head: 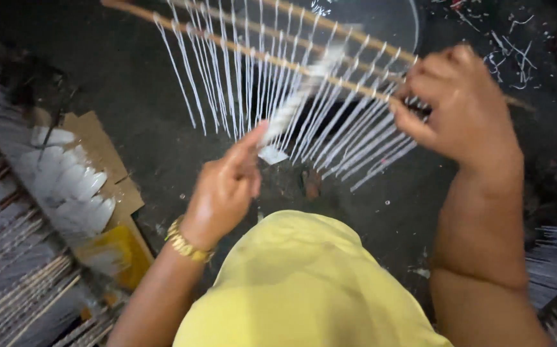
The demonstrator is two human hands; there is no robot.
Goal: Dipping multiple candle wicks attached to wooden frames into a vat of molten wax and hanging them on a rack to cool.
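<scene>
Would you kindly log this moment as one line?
left hand: pinching white twisted strip | right hand: gripping thin wooden rod | white hanging strings: draped over rod | surface: dark floor

- Thin pale wooden sticks [259,54], matt, are strung with white, smooth-looking cords [330,122];
- a glossy gold metal bracelet [187,244] is worn;
- brown matt cardboard [102,144] is seen at the dark, rough floor [131,83] left edge;
- yellow matt cloth [298,283] is seen.
</scene>
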